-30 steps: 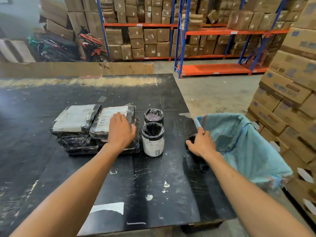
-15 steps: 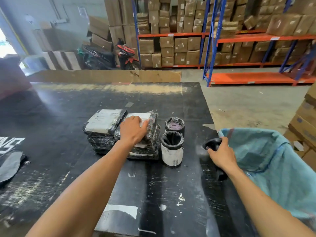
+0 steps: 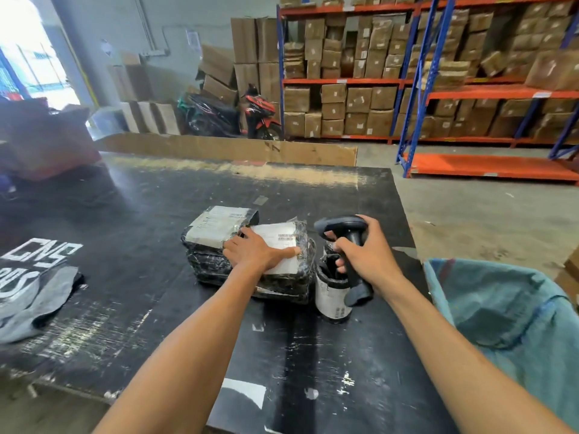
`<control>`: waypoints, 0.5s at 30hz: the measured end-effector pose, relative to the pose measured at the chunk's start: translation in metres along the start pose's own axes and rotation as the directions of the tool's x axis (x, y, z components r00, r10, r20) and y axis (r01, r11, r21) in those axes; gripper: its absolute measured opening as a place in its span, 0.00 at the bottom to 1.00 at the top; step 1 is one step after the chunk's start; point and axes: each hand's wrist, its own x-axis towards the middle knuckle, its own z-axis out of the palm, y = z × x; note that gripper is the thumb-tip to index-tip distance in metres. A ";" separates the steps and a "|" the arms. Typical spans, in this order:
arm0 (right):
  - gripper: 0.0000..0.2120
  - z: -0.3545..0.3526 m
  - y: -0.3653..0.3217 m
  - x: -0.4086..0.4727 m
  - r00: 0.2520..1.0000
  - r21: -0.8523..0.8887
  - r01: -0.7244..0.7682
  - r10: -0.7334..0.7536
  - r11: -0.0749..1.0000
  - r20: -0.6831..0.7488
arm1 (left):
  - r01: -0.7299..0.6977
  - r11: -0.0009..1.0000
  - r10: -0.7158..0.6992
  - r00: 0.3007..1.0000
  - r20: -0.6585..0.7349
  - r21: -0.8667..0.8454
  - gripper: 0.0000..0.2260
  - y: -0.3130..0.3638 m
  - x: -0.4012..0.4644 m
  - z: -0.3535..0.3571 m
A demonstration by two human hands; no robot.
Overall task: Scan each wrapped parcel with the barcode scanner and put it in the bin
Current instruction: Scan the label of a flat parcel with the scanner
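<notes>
Scanner (image 3: 343,228) is the news here: half a second ago the right hand (image 3: 369,255) was only closing on it at the right edge of the surface (image 3: 125,214), and now that hand grips the handle with fingers curled round it, the scanner lifted clear and its head turned left toward the parcels. The left hand (image 3: 260,253) has stayed where it was, lying flat with straight fingers on the white label of the top parcel (image 3: 282,245) of the nearer stack, steadying it rather than gripping. A second labelled parcel (image 3: 219,228) tops the stack just to its left, and 2 small wrapped cylinders stand close by; the nearer one (image 3: 330,294) is partly hidden behind the scanner's handle. The barcode on the held parcel's label shows just past the fingertips, unobstructed. I judge the first scan is about to happen, with nothing yet placed in the bin (image 3: 501,308), the blue-lined sack open beside the surface's right edge and near the right forearm.
</notes>
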 end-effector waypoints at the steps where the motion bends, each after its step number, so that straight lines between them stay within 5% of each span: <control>1: 0.29 0.009 -0.003 -0.001 0.999 0.053 -0.013 0.011 0.998 0.035 | 0.034 0.998 -0.032 0.999 0.042 -0.045 0.70 -0.003 -0.002 0.000; 6: 0.28 0.039 -0.014 -0.010 0.993 0.032 0.023 -0.026 0.999 0.111 | 0.035 0.931 0.018 0.990 0.140 -0.364 0.73 -0.029 -0.010 0.008; 11: 0.27 0.051 -0.021 -0.020 0.990 -0.030 0.084 -0.079 0.996 0.120 | -0.223 0.914 0.261 0.963 0.070 -0.338 0.69 -0.047 -0.013 0.006; 15: 0.25 0.061 -0.026 -0.032 0.988 -0.093 0.129 -0.120 0.987 0.094 | -0.320 0.873 0.312 0.947 -0.083 -0.367 0.61 -0.053 -0.023 -0.001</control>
